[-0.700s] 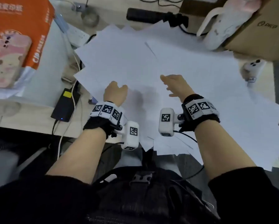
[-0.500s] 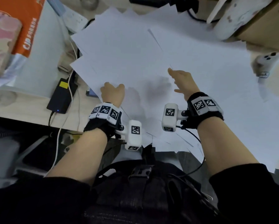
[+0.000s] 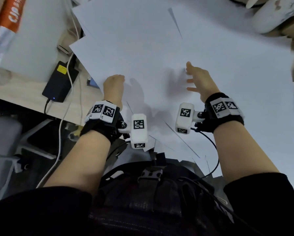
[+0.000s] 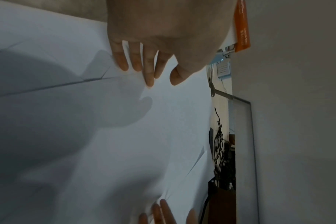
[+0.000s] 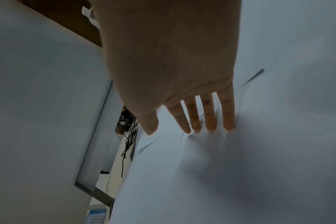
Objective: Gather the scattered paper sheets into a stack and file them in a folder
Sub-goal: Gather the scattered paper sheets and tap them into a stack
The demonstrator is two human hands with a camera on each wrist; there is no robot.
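- Where smooth white paper sheets [image 3: 142, 48] overlap at odd angles: spread flat across most of the bench [image 3: 10, 86], near corners overhanging the front edge toward the lap.
- Left hand [image 3: 113, 87]: on the left part of the spread, fingers extended and relaxed, fingertips [image 4: 150, 78] touching the top sheet; nothing grasped.
- Right hand [image 3: 200, 82]: on the middle of the spread, fingers straight and slightly splayed, fingertips [image 5: 211, 124] pressed on the paper, with faint wrinkles radiating from the contact; nothing grasped.
- Both hands well apart, palms down.
- Wrist bands [image 3: 102, 113]: black fabric with white rigid blocks bearing square black-and-white markers.
- Black rectangular power adapter [image 3: 60, 82] with yellow label: on pale wood-grain bench surface left of the sheets, white cable [image 3: 71, 68] lying across it.
- Orange-and-white wrapped package [image 3: 8, 19]: far left corner.
- Folder: not identifiable in any view.
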